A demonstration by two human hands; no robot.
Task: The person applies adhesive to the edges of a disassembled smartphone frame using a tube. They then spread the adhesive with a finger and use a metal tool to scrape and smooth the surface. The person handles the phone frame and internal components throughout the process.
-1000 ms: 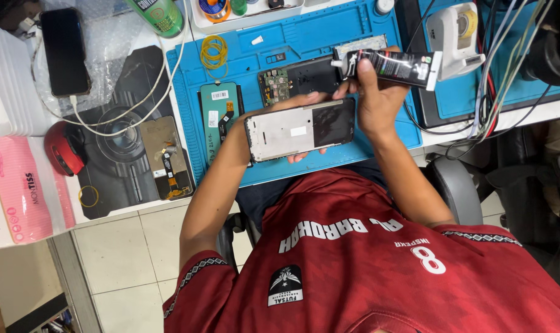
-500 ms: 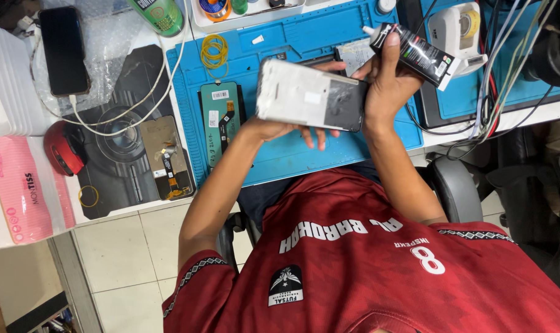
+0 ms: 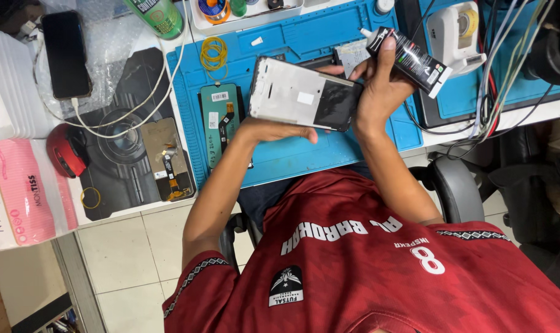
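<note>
My left hand (image 3: 274, 131) holds a phone frame (image 3: 292, 92) from underneath, above the blue work mat (image 3: 292, 166). The frame's white inner side faces up, with a dark patch at its right end, and it tilts slightly down to the right. My right hand (image 3: 378, 92) grips a black glue tube (image 3: 415, 61) just beyond the frame's right end. The tube's white nozzle points up-left, apart from the frame. Fingers of my right hand touch the frame's right edge.
A green-backed display panel (image 3: 221, 120) and yellow rubber bands (image 3: 214, 54) lie on the mat. A loose screen part (image 3: 169, 160) rests on a black mat. A black phone (image 3: 65, 55) on a cable, a pink tissue pack (image 3: 21, 191) and a white device (image 3: 456, 31) stand around.
The phone frame has been lifted and turned to a slanted position nearer the tube. My right hand has swung the glue tube up and to the right.
</note>
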